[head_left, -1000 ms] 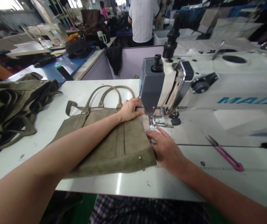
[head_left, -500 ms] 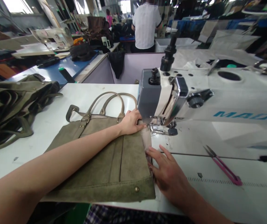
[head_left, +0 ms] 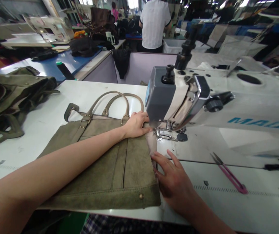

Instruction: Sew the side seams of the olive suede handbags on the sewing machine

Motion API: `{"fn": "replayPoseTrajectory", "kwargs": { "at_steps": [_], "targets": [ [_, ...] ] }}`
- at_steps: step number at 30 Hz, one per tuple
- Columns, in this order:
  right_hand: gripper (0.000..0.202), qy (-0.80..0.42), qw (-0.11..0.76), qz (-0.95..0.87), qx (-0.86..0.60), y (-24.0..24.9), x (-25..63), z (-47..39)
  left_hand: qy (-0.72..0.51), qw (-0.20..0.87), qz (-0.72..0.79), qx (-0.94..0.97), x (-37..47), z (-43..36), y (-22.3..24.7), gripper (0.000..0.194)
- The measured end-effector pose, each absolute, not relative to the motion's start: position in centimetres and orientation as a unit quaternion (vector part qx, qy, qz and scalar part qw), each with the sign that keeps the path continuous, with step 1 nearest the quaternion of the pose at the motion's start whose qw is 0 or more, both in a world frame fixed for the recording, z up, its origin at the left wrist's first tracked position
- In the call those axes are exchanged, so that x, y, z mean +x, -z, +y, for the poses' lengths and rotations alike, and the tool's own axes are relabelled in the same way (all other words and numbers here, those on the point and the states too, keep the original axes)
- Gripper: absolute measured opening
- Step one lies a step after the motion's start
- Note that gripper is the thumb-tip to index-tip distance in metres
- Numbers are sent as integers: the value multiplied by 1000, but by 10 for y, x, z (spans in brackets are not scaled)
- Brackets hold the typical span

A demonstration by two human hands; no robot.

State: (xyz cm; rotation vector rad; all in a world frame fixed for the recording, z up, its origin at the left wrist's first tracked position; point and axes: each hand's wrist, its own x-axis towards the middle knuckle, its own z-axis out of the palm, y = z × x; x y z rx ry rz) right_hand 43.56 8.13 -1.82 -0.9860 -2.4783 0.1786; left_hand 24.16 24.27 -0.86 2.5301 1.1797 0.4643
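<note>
An olive-green bag (head_left: 100,162) lies flat on the white table, its two handles pointing away. My left hand (head_left: 136,125) presses on its upper right corner, beside the presser foot (head_left: 165,135) of a white and grey sewing machine (head_left: 251,104); the fingers curl at the fabric's edge. Farther down that right edge, my right hand (head_left: 174,178) holds the edge between thumb and fingers, with some fingers stretched out. A pale lining strip (head_left: 151,143) shows along the edge between the hands. The needle's tip cannot be made out.
Pink-handled thread snips (head_left: 232,177) lie on the table at the right. More olive bags (head_left: 15,100) are piled at the left. A dark thread cone (head_left: 65,70) stands behind them. Beyond the purple partition (head_left: 149,66), a person in a white shirt (head_left: 155,26) is seen from behind.
The view has shifted slightly, moving the machine head to the right in the picture. Both hands keep nearly the same places on the bag.
</note>
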Motion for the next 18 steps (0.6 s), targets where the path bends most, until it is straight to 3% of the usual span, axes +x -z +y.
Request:
{"fn": "replayPoseTrajectory", "kwargs": {
  "at_steps": [7, 18],
  "targets": [
    [37, -49, 236, -904, -354, 17, 434, 81, -154, 147, 399, 892, 241, 244, 7, 20],
    [53, -73, 185, -900, -387, 24, 434, 96, -170, 89, 404, 894, 238, 272, 9, 22]
  ]
}}
